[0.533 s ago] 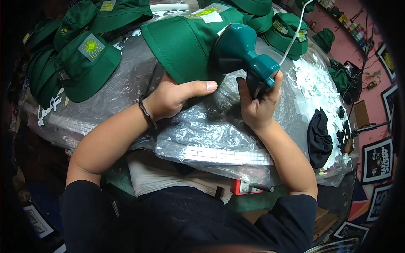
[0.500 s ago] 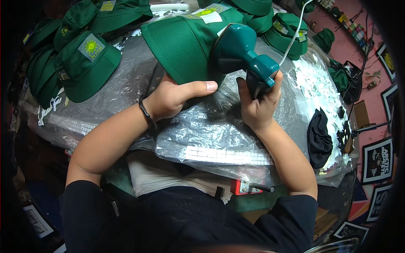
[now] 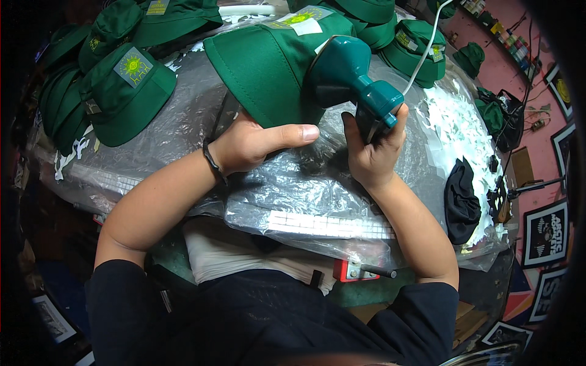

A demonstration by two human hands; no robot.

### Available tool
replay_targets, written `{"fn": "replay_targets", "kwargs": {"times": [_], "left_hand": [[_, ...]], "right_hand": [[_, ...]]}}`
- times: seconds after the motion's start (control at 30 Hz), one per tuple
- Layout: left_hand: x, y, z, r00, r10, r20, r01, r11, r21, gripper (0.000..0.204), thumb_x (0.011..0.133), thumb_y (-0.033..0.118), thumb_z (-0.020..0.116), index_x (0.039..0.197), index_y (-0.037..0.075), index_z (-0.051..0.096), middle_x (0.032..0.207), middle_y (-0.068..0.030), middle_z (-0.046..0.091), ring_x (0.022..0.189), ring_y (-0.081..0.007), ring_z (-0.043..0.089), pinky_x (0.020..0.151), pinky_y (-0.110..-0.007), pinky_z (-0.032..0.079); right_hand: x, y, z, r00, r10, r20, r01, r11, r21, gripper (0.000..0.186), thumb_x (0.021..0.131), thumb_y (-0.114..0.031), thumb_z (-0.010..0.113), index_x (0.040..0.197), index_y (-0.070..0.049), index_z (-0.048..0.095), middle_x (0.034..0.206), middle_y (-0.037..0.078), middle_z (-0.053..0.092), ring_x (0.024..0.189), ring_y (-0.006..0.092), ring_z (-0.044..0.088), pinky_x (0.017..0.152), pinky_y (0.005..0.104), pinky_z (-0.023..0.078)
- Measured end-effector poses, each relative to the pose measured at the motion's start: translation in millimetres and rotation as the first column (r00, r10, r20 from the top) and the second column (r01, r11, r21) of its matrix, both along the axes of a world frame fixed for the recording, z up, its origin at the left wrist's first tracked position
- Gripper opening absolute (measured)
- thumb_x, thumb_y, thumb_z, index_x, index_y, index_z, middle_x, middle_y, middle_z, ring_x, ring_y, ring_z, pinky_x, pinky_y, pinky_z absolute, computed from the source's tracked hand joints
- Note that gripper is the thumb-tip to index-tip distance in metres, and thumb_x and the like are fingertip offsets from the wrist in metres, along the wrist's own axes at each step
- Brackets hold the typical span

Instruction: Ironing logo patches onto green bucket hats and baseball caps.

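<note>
A green bucket hat (image 3: 259, 70) is tilted above the plastic-covered table, its brim toward me. My left hand (image 3: 256, 141) holds it from below, with the fingers hidden inside the hat and the thumb stretched along outside the brim. On the hat's top side are a printed sun patch (image 3: 299, 17) and a white square piece (image 3: 307, 27). My right hand (image 3: 375, 158) grips the dark handle of a teal corded handheld iron (image 3: 343, 68). The iron's wide face rests against the right side of the hat; the contact itself is mostly hidden.
More green bucket hats (image 3: 131, 97) are stacked at the far left and far right. White scraps (image 3: 458, 134) and a black cloth (image 3: 462, 204) lie on the right. A white cord (image 3: 425, 55) runs up from the iron. Clear plastic sheeting (image 3: 293, 201) covers the table.
My left thumb has shifted slightly down and to the right. The hat and the iron are almost where they were.
</note>
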State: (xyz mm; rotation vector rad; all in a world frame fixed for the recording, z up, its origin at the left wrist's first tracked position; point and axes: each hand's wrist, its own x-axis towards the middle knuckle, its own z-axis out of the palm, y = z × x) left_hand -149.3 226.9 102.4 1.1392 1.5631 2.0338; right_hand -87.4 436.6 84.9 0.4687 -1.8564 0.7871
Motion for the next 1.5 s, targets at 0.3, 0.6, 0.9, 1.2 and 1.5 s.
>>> {"fn": "replay_targets", "kwargs": {"times": [0.3,0.6,0.9,1.2,1.5], "left_hand": [[0.4,-0.3,1.8,1.000,0.006,-0.015,-0.006,1.000,-0.009,0.015,0.084,0.011,0.072,0.094,0.001,0.066,0.086,-0.0016,0.065,0.080,-0.0095,0.059,0.071,-0.025,0.048],[0.7,0.9,-0.1,0.997,0.029,-0.074,-0.030,0.999,-0.020,0.016,0.084,0.012,0.073,0.092,0.001,0.066,0.084,-0.0015,0.064,0.078,-0.0094,0.059,0.070,-0.026,0.048],[0.8,-0.7,3.9,0.994,0.028,-0.107,-0.035,0.997,-0.062,0.017,0.084,0.014,0.074,0.093,0.001,0.066,0.086,-0.0019,0.065,0.079,-0.0100,0.059,0.070,-0.027,0.048],[-0.6,-0.3,0.7,0.995,0.008,-0.101,-0.014,0.998,-0.061,0.018,0.085,0.014,0.073,0.095,0.001,0.066,0.088,-0.0015,0.065,0.080,-0.0099,0.059,0.072,-0.027,0.048],[-1.3,-0.9,-0.1,0.991,0.014,-0.133,-0.023,0.997,-0.069,0.019,0.084,0.015,0.074,0.093,0.001,0.066,0.087,-0.0020,0.064,0.080,-0.0105,0.059,0.071,-0.027,0.048]], "right_hand": [[0.5,1.2,0.0,0.999,-0.003,0.050,0.004,1.000,-0.010,0.058,0.079,-0.008,0.077,0.124,-0.002,0.042,0.092,0.015,0.066,0.079,0.0253,0.068,0.071,0.0307,0.053],[0.0,-0.2,-0.9,0.999,-0.003,0.037,0.003,1.000,-0.012,0.057,0.079,-0.008,0.077,0.122,-0.001,0.042,0.092,0.014,0.066,0.079,0.0252,0.068,0.071,0.0310,0.053],[-0.4,0.3,-3.0,0.998,0.020,0.062,-0.017,0.999,-0.052,0.057,0.078,-0.008,0.078,0.122,-0.001,0.042,0.092,0.014,0.065,0.079,0.0250,0.068,0.072,0.0308,0.052],[0.3,1.3,-3.5,0.997,0.009,0.072,-0.007,0.999,-0.039,0.058,0.078,-0.007,0.078,0.123,-0.001,0.041,0.092,0.014,0.065,0.079,0.0254,0.067,0.073,0.0317,0.052],[-0.8,-0.2,-3.4,0.999,0.017,0.031,-0.016,0.999,-0.037,0.058,0.078,-0.006,0.077,0.123,-0.001,0.041,0.091,0.014,0.065,0.080,0.0250,0.068,0.072,0.0312,0.052]]}}
